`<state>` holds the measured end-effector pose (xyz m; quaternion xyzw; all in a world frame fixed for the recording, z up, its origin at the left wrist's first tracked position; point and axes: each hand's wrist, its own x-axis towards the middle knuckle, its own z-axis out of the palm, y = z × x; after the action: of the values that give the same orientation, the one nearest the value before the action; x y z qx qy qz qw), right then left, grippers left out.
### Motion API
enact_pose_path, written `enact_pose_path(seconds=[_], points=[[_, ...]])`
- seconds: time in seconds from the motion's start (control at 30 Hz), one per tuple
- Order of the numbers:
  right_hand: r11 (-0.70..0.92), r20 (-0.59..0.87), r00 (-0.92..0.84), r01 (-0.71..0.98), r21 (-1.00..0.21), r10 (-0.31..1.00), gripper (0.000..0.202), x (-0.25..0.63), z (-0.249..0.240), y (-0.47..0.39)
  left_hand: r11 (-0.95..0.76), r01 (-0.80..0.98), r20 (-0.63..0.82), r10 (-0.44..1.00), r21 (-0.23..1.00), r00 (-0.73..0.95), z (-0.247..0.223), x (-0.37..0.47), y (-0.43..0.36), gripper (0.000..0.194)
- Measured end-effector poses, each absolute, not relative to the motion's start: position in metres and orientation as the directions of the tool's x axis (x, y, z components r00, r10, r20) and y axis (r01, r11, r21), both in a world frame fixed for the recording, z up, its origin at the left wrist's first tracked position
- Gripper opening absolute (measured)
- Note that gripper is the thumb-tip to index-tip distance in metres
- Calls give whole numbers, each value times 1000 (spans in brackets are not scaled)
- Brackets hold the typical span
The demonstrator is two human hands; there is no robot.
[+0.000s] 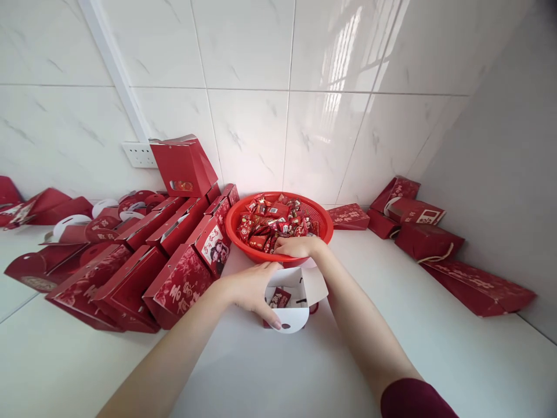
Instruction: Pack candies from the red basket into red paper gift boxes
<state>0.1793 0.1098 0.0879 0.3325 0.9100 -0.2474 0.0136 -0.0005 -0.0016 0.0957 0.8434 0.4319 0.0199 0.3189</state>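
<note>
My left hand (256, 290) is wrapped round the left side of a small open box (292, 320), its thumb on the front flap. The box is white inside, and a dark red packet (279, 298) lies in it. Behind the box stands a red plastic basket (237, 241) full of red-wrapped sweets (278, 210). My right hand (296, 247) reaches over the basket's front rim, its fingertips among the sweets. Those fingers are bent together, and what they hold, if anything, is hidden.
Rows of red gift boxes (178, 284) stand at the left, one box (185, 168) on top of them. More red boxes (429, 241) lie at the right along the wall. A tiled wall (248, 133) with a socket strip (139, 155) rises behind the white table (243, 371).
</note>
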Motion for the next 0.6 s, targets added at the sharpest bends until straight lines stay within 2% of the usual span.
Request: enact_pose_path(seconds=[0.2, 0.33, 0.5, 0.6], points=[[607, -222, -806, 567, -557, 549, 13, 183, 91, 111, -395, 741, -290, 740, 543, 607, 98, 2, -3, 111], [538, -213, -784, 569, -622, 583, 22, 190, 90, 110, -394, 736, -297, 732, 550, 613, 96, 2, -1, 108], [489, -93, -815, 430, -759, 572, 30, 195, 90, 109, -407, 737, -311, 717, 539, 624, 95, 0, 1, 105], [498, -53, -845, 363, -788, 532, 21, 196, 90, 109, -402, 746, -321, 719, 531, 616, 97, 1, 1, 100]])
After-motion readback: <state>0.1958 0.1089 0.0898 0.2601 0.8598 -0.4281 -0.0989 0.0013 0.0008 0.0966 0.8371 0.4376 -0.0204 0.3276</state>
